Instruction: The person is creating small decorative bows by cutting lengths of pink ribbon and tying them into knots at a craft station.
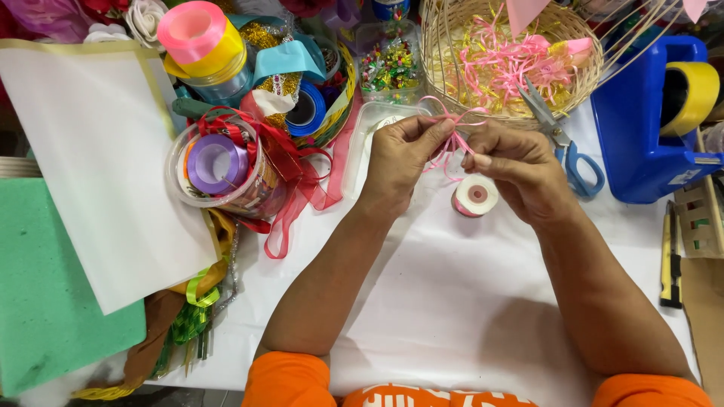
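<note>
My left hand (400, 162) and my right hand (516, 169) meet above the white table, both pinching a thin pink ribbon (452, 120) looped into small bows between the fingertips. Ribbon strands trail down between the hands. Just below them a small pink ribbon spool (475, 196) lies on the table. Behind the hands stands a wicker basket (445, 83) holding pink and yellow shredded ribbon.
Blue-handled scissors (566, 147) lean on the basket's right side. A blue tape dispenser (652, 128) with a yellow roll stands at the right. At the left sit a clear tub of ribbon rolls (215, 166), white paper (98, 151) and green foam (53, 301). A utility knife (669, 256) lies at the right edge.
</note>
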